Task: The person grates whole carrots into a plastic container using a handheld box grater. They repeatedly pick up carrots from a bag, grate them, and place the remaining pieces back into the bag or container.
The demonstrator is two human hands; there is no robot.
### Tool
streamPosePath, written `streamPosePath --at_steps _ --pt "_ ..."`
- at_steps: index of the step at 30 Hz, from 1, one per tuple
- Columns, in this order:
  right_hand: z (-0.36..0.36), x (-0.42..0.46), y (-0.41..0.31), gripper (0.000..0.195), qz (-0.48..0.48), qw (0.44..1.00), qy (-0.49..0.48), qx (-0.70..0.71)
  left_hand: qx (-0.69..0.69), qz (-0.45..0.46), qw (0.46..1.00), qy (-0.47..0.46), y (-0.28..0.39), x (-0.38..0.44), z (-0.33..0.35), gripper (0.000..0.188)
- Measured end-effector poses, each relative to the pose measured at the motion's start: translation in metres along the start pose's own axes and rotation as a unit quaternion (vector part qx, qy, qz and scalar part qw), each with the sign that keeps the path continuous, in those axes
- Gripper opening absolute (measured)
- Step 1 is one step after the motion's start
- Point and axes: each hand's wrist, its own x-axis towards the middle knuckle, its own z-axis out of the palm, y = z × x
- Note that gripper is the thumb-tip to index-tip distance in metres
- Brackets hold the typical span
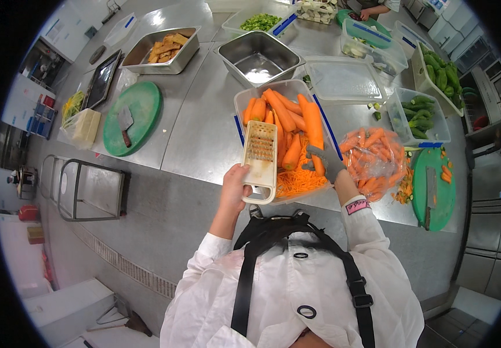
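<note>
My left hand grips the handle end of a cream-coloured grater, which lies over the left part of a clear plastic tub. My right hand, in a grey glove, has its fingers around the lower end of a large peeled carrot inside the tub. Several whole peeled carrots fill the tub's far part, and shredded carrot lies at its near end. A clear plastic bag of carrots rests just right of the tub.
An empty steel pan stands beyond the tub. At left, a cleaver lies on a green cutting board. At right, a long knife lies on another green board, near a tub of cucumbers. Another person's hand is at the far side.
</note>
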Motion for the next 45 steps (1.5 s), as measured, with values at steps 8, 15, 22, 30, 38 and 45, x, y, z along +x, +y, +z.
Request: streamPosePath --at_steps 8,15,22,30,38,45 --pt "-0.010 -0.016 0.016 0.039 0.030 0.999 0.030 0.010 0.015 0.028 0.999 0.016 -0.023 0.017 0.032 0.008" --pt "0.023 -0.031 0.022 0.034 0.056 0.939 -0.113 0.319 0.066 0.076 0.994 0.039 -0.018 0.021 0.037 0.009" --pt "0.050 -0.077 0.004 0.040 -0.025 0.971 -0.059 0.231 0.176 0.172 0.968 -0.055 -0.088 0.042 0.063 0.025" --pt "-0.030 -0.089 0.033 0.042 -0.087 0.961 0.142 0.219 0.761 0.229 0.607 -0.025 -0.125 0.131 0.072 0.026" --pt "-0.049 -0.121 0.033 0.049 -0.117 0.963 0.144 0.195 0.657 0.083 0.750 -0.004 -0.115 0.144 0.088 0.043" --pt "-0.042 -0.120 0.027 0.051 -0.115 0.970 0.101 0.190 0.354 0.252 0.901 0.006 -0.081 0.199 0.109 0.053"
